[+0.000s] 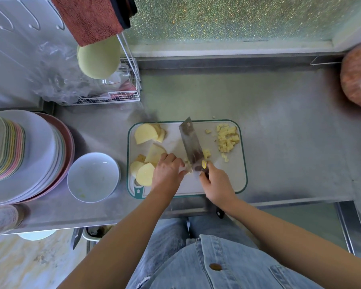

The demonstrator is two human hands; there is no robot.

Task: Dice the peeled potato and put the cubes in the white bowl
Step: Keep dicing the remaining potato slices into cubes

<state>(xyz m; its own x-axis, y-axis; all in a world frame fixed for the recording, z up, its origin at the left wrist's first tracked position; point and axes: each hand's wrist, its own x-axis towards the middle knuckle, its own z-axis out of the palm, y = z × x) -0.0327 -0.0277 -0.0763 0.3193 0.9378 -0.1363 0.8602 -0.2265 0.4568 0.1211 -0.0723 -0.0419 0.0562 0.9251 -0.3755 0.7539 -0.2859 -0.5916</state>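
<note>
A white cutting board (236, 174) with a green rim lies on the steel counter. Thick peeled potato slices (145, 133) lie at its left side, more of them (143, 174) near the front left. A heap of small potato cubes (227, 138) sits at the board's back right. My right hand (216, 182) grips the dark handle of a cleaver (191, 142), whose blade stands across the board's middle. My left hand (167, 171) holds a small bit of potato against the blade with curled fingers. The white bowl (93, 177) stands left of the board and holds no cubes.
A tall stack of plates (27, 155) fills the counter's left. A wire rack (121, 97) with plastic wrap and a green bowl stands behind it, a red towel above. A reddish round object (358, 78) sits at the far right. A jar (2, 217) stands front left.
</note>
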